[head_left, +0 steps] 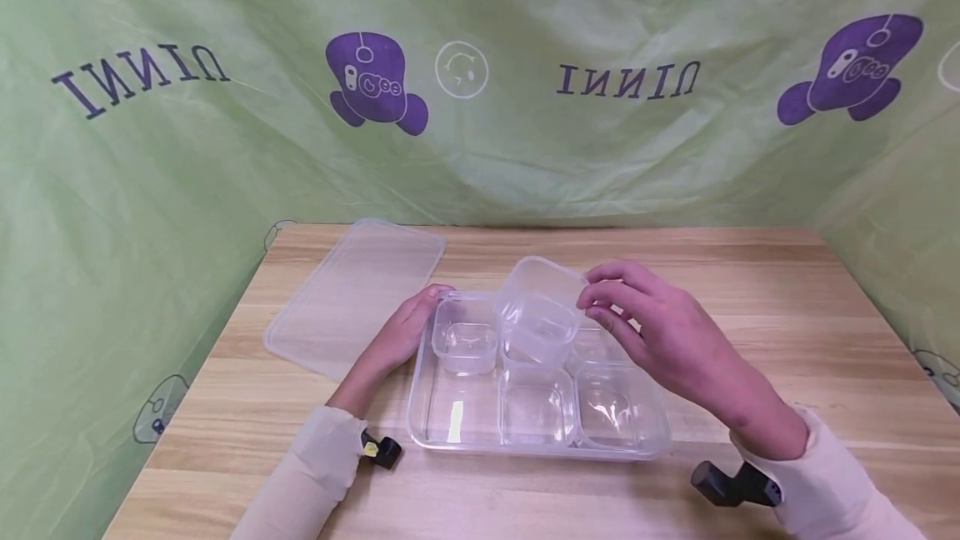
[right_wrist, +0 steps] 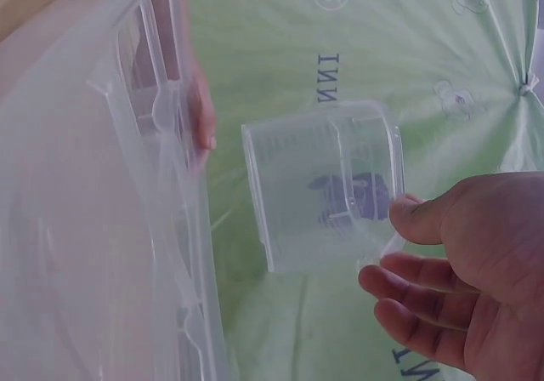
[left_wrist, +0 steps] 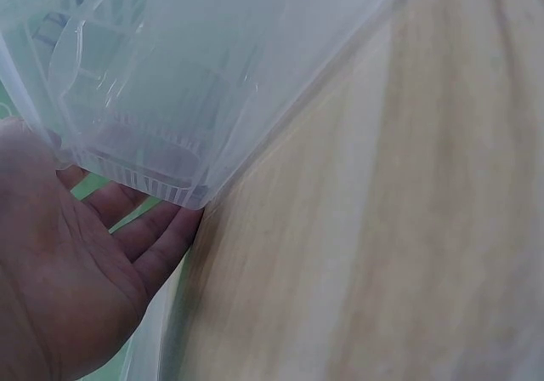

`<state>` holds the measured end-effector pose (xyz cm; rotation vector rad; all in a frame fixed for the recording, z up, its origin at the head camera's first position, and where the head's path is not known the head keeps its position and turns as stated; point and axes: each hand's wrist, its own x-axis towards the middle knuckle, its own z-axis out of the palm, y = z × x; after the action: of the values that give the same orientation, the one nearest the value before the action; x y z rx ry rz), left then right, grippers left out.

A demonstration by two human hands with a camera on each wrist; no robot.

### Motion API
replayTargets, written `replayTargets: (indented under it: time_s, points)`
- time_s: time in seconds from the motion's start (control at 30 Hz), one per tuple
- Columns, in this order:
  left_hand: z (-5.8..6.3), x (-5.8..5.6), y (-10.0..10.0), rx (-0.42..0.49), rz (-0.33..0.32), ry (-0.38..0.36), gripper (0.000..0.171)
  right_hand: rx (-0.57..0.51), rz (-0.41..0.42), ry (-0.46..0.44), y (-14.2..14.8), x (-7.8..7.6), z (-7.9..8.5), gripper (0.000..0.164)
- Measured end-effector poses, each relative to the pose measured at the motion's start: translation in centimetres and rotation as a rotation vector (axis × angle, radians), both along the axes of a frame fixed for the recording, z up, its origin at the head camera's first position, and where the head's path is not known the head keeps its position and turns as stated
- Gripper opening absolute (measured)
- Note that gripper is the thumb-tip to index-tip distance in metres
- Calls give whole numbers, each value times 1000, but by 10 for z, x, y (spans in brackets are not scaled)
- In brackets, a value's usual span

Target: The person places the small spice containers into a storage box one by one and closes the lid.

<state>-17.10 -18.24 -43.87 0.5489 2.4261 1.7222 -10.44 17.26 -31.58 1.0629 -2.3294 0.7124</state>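
Note:
My right hand (head_left: 663,332) pinches the rim of a small clear plastic container (head_left: 538,294) between thumb and fingers. In the right wrist view this container (right_wrist: 314,190) is tilted and held apart from the large clear outer box (right_wrist: 161,219). The outer box (head_left: 457,432) sits on the table, with several small clear containers inside, one (head_left: 467,340) at its back left and another (head_left: 536,407) at its front middle. My left hand (head_left: 405,327) rests along the outer box's left side; in the left wrist view its fingers (left_wrist: 161,241) lie extended against the outside of the wall.
A flat translucent lid (head_left: 352,290) lies on the wooden table (head_left: 765,298), left of and behind the outer box. Green printed cloth (head_left: 525,157) hangs behind the table and at both sides. Each sleeve carries a black wrist camera (head_left: 723,483).

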Motion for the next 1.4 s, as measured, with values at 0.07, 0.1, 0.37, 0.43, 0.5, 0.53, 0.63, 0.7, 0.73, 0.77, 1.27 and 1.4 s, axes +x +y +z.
replayTargets:
  time_s: [0.07,0.1,0.37,0.43,0.5,0.53,0.63,0.7,0.73,0.77,1.27,1.4]
  points:
    - [0,0,0,3,-4,0,50,1,5,3,-3,1,0,28]
    - [0,0,0,8,-5,0,50,2,10,3,-5,2,0,31]
    - [0,-2,0,-5,12,-21,52,0,69,-2,-15,6,0,20]
    - [0,-2,0,-11,17,-27,51,2,77,-2,-16,7,-1,11]
    - [0,-2,0,-11,18,-29,50,3,85,-10,-18,7,-2,5]
    - [1,-2,0,-7,19,-32,50,4,90,-14,-19,7,-2,3]
    - [2,-1,1,0,18,-28,48,6,109,-16,-22,8,-3,18]
    - [2,0,1,12,15,-29,48,7,127,-16,-24,8,-4,25]
    - [2,0,1,14,14,-28,48,8,137,-17,-26,9,-4,29]
    - [2,0,1,14,11,-27,47,8,149,-22,-27,9,-4,30]
    - [-1,-2,1,31,4,-17,47,0,288,-87,-46,4,-7,15]
    - [0,-1,0,16,4,-11,49,22,300,-116,-52,5,-10,4]
